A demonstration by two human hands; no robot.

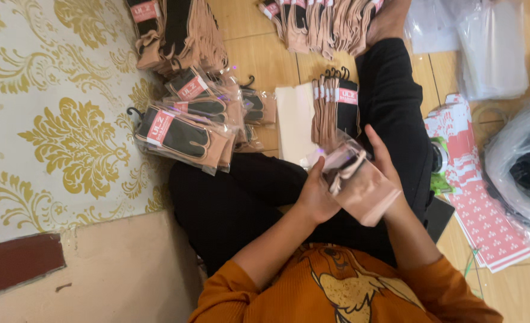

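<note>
Left hand (316, 197) and right hand (380, 157) both grip the clear sleeve (361, 185) around tan socks; best keep its mouth spread, feeding straight.

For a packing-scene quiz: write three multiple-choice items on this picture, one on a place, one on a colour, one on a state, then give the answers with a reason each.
1. Where does the pile of bagged socks lie?
A. on the person's lap
B. on the floor next to the patterned wall
C. inside the grey plastic bag

2. What colour is the person's top?
A. orange
B. blue
C. white

3. How is the clear bag with socks held?
A. by the left hand alone
B. by neither hand, lying on the floor
C. between both hands

Answers:
1 B, the pile sits by the gold-patterned wall.
2 A, the sleeves and chest are orange.
3 C, the left hand and the right hand both grip it above the lap.
</note>
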